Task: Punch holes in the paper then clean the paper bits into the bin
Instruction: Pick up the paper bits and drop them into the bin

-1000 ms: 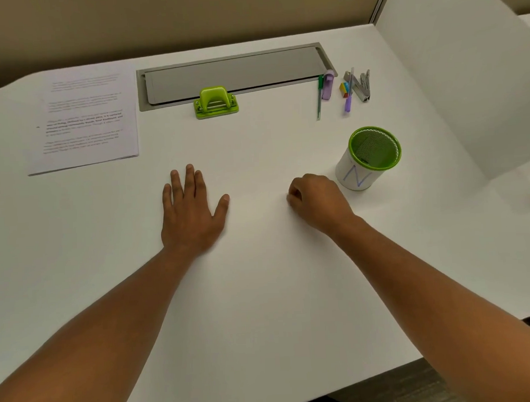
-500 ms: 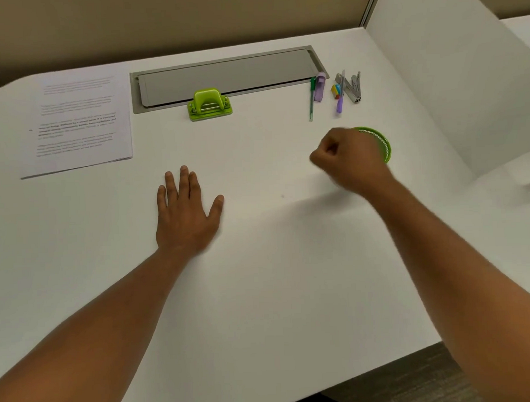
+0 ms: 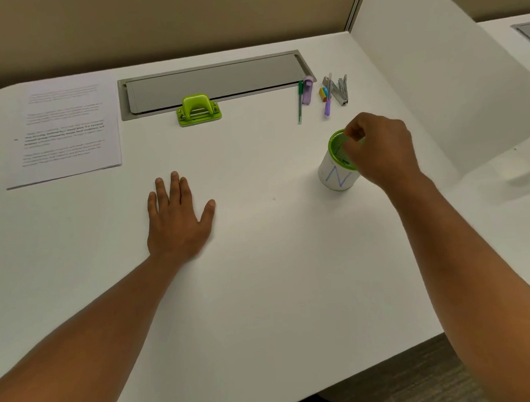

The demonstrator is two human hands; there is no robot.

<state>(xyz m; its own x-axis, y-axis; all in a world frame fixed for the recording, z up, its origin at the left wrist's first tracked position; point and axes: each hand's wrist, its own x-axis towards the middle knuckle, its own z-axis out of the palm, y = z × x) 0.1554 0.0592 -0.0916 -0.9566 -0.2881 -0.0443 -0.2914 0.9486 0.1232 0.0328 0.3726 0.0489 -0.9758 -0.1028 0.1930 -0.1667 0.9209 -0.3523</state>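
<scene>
The bin [image 3: 335,174] is a small white cup with a green mesh rim and a blue mark, standing right of centre on the white desk. My right hand [image 3: 379,148] hovers over its opening, fingertips pinched together and pointing down into it. Anything in the pinch is too small to see. My left hand [image 3: 180,215] lies flat on the desk with its fingers spread, holding nothing. A tiny speck [image 3: 274,198] lies on the desk between my hands. The green hole punch [image 3: 198,110] sits at the back centre. The printed paper [image 3: 66,129] lies at the back left.
A grey cable tray lid [image 3: 214,82] runs along the back behind the punch. A green pen [image 3: 300,102], a purple pen [image 3: 328,104], a small coloured block and a metal stapler [image 3: 341,88] lie behind the bin. A white partition [image 3: 433,74] walls the right side.
My right hand lifted off the desk with its fingers closed, swung right and back, and now sits over the bin's mouth. My left hand stayed flat in place.
</scene>
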